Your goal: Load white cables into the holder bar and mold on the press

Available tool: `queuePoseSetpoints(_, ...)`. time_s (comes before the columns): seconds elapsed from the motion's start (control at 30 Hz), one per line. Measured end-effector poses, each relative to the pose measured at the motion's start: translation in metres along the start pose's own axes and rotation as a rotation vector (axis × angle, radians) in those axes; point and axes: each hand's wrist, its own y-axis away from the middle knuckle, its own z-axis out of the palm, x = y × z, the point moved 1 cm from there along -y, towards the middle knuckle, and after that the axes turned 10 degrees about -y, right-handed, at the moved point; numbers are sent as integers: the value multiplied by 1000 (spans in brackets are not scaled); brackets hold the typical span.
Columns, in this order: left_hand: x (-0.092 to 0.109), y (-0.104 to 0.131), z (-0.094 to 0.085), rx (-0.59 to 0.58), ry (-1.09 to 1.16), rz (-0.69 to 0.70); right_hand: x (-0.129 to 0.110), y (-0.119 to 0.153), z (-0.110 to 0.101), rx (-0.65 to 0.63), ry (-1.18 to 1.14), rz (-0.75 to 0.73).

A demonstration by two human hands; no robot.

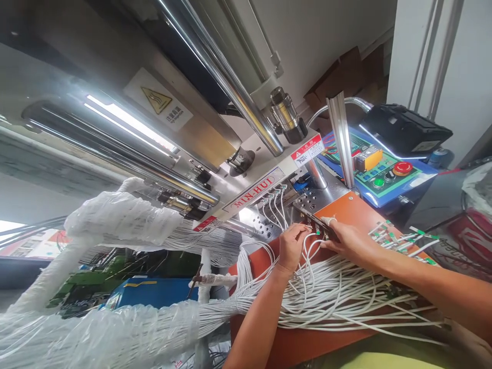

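Note:
Just in front of the press, my left hand (292, 246) has its fingers pinched on a white cable end at the edge of a dark mold plate (313, 224). My right hand (348, 241) is closed around the right end of that plate, thumb on top and fingers below. Small green connector pieces sit in the plate between my hands. Many white cables (326, 292) run under my wrists across the orange-red table (303, 348). Several cables with green ends (407, 238) lie to the right of my right hand.
A press marked MIN-HUI (253, 192) stands ahead, with cables hanging beneath it. The blue control panel (400, 179) with a red button is at the right. Plastic-wrapped cable bundles (115, 328) extend left; a metal post (341, 138) rises behind the table.

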Motion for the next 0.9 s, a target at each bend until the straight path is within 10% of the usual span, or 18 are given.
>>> queuePoseSetpoints(0.9, -13, 4, 14, 74, -68, 4, 1, 0, 1, -15, 12, 33)
